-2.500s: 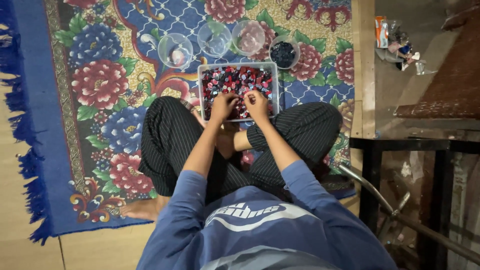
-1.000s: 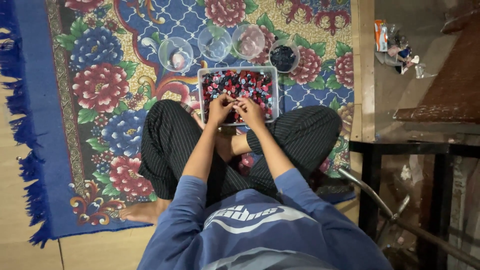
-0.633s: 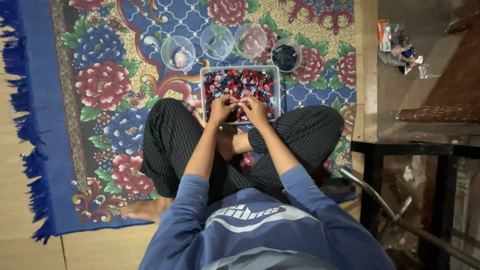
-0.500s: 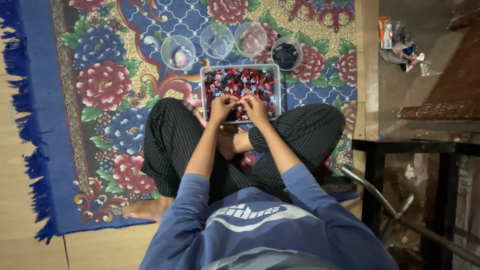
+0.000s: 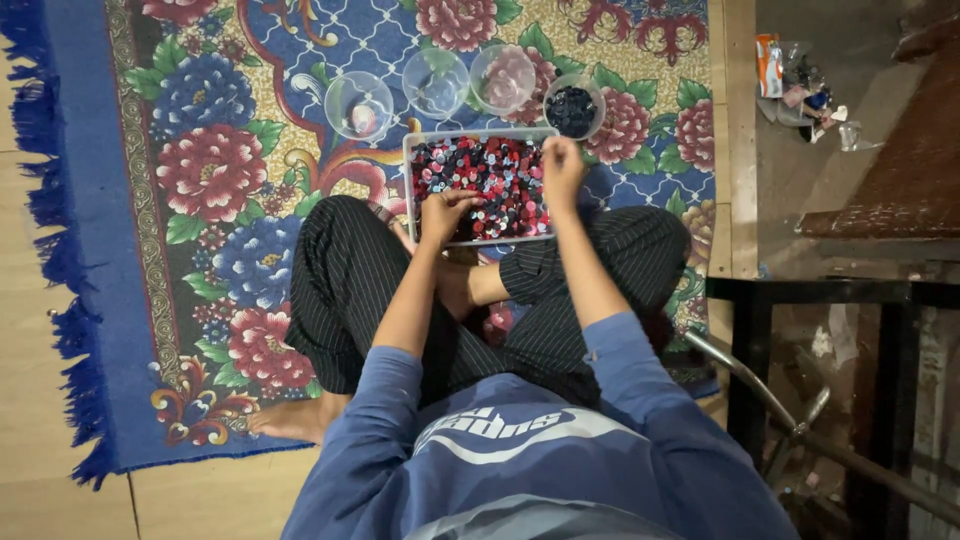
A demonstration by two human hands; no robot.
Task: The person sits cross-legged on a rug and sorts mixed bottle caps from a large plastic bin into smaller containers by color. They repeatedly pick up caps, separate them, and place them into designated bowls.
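Observation:
A grey rectangular tray (image 5: 408, 190) full of small round red, dark and white pieces lies on the rug in front of my crossed legs. My left hand (image 5: 445, 215) rests on the pieces at the tray's near left, fingers curled down into them. My right hand (image 5: 562, 170) is over the tray's far right corner, fingers bunched, just short of a clear bowl holding dark pieces (image 5: 573, 105). Whatever the fingers of either hand hold is hidden.
Three more clear bowls (image 5: 358, 105) (image 5: 435, 83) (image 5: 502, 78) stand in a row behind the tray on the floral rug (image 5: 200, 180). A wooden strip borders the rug on the right, with small litter (image 5: 800, 90) beyond. A black metal frame (image 5: 800, 295) stands at my right.
My right hand has moved from the tray's near middle up to its far right corner, toward the bowl of dark pieces. My left hand stays at the tray's near left.

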